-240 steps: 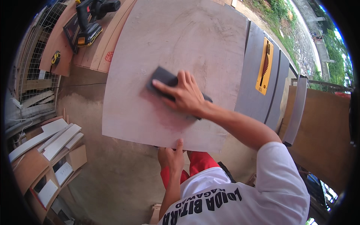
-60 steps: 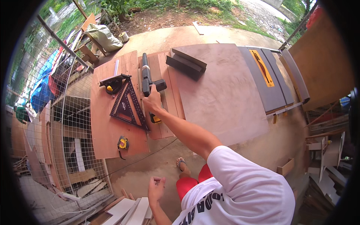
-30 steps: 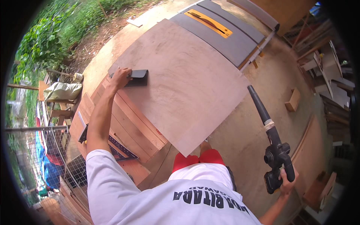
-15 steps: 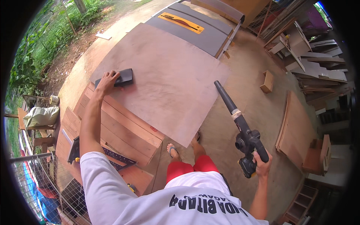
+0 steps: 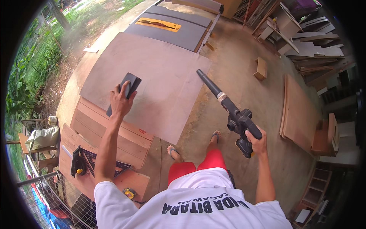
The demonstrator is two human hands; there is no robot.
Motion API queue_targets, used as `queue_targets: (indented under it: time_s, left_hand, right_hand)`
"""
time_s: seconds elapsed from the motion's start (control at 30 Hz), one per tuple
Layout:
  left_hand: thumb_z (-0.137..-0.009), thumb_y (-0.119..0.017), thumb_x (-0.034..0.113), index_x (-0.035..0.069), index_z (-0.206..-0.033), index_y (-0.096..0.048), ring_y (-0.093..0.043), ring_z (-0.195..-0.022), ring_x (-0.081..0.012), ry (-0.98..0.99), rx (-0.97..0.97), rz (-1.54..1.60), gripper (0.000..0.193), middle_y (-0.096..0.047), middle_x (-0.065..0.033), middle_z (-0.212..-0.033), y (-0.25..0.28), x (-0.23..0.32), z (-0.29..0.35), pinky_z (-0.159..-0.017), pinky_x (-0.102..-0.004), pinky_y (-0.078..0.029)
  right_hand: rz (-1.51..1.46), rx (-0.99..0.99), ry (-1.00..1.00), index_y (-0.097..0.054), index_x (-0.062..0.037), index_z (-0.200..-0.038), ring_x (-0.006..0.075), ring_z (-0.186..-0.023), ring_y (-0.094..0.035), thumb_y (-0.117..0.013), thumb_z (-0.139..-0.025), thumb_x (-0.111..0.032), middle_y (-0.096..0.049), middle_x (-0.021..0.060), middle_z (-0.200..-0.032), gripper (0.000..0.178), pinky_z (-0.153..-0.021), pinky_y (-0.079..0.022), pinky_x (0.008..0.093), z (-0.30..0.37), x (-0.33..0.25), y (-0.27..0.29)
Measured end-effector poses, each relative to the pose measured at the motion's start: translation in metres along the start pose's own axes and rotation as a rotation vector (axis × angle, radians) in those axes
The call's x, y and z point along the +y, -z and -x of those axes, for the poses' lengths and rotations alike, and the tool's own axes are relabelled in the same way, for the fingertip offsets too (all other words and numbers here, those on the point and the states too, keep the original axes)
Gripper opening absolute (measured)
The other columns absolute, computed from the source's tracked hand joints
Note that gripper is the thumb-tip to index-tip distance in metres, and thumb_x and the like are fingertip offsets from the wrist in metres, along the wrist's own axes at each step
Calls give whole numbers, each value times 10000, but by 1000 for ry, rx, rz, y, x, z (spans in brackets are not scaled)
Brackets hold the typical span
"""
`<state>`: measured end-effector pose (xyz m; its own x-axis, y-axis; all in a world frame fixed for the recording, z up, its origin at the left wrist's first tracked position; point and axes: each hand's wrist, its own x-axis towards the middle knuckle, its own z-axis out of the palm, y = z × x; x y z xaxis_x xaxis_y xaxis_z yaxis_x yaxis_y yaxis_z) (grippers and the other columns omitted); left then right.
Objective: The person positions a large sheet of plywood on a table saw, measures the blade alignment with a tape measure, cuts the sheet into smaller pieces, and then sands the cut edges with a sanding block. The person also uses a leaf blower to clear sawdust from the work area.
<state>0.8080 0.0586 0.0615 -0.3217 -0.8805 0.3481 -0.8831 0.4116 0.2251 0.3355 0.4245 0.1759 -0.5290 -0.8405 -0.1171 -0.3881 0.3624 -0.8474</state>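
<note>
A large, pale, dusty wood panel (image 5: 167, 72) lies flat before me, with darker planks along its near left side. Over the panel's left half, my left hand (image 5: 121, 101) is closed round a long black sanding block (image 5: 133, 81); whether the block touches the surface I cannot tell. My right hand (image 5: 256, 140) grips the rear handle of a black cordless leaf blower (image 5: 240, 120). The blower's long nozzle points forward and left, its tip at the panel's right edge. Whether it is running does not show.
A table saw (image 5: 175, 23) with a yellow insert stands beyond the panel. At the near left lie a framing square (image 5: 89, 154) and a tape measure (image 5: 129, 192). A small wooden box (image 5: 260, 68), leaning boards (image 5: 299, 110) and scrap wood (image 5: 316, 49) are at the right.
My left hand has shifted right with the sanding block, which is turned more lengthwise. The blower has swung left and forward. My view has shifted, and haze shows at the panel's far left.
</note>
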Motion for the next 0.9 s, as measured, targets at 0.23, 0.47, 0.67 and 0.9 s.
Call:
queue_targets:
  time_s: [0.23,0.47,0.67,0.9]
  left_hand:
    - [-934,-741,492,321,-1454,-602,-534,-1207,-408,-90,-292,113,565,-543,-104,-1514,-73,220,-3,-978,-565,-469]
    - [-993,-637,554,369,-1494,-598,-537,-1173,-415,216,-87,-235,536,-512,-33,-1563,-146,229,-130,-932,-615,-462]
    - [-992,-618,589,352,-1491,-616,-519,-1132,-446,231,-121,-244,553,-503,-94,-1551,-160,279,-94,-913,-594,-474]
    - [-987,-603,619,360,-1493,-617,-499,-1113,-468,280,-112,-262,569,-527,-270,-1311,-162,292,-60,-921,-607,-441]
  right_hand:
    - [-74,59,-96,-668,9,-835,77,-595,-538,-765,-899,-138,-609,3,-678,188,-557,-413,273,-45,28,89]
    - [9,-141,-4,-676,-11,-797,120,-585,-579,-802,-827,-123,-619,40,-650,171,-565,-457,316,-109,64,160]
    - [6,-329,16,-689,-19,-798,231,-581,-632,-848,-731,-53,-661,97,-687,175,-577,-481,339,-157,77,205]
    - [72,-338,165,-693,-23,-831,247,-604,-657,-847,-719,-38,-678,108,-726,192,-594,-495,341,-186,38,213]
